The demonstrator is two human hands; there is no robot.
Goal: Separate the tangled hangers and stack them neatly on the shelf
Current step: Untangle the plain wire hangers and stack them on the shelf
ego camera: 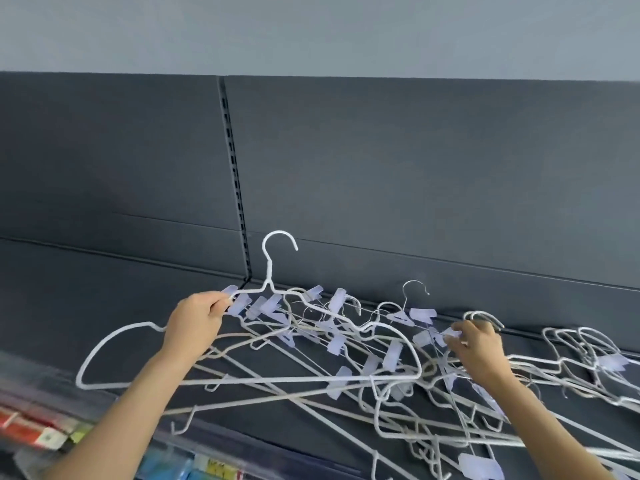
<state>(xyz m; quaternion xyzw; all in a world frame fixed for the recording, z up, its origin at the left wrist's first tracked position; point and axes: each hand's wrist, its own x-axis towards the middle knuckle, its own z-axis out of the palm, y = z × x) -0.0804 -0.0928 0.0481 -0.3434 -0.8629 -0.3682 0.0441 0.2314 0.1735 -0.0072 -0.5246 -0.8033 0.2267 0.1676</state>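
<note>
Two hands working: your left hand (197, 315) is pinching the raised hanger (273, 282); your right hand (476, 348) is gripping the tangled hangers (346, 341) lying rightward.

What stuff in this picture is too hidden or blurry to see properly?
1. Head view: the number of hangers in the tangled pile cannot be counted; the wires overlap.
2. Head view: the colourful packages below the shelf edge are motion-blurred and cut off at the bottom.
3. Head view: the hangers at right run off the frame.
4. Head view: the right hand hides what its fingertips pinch; the left hand grips a raised hanger.
</note>
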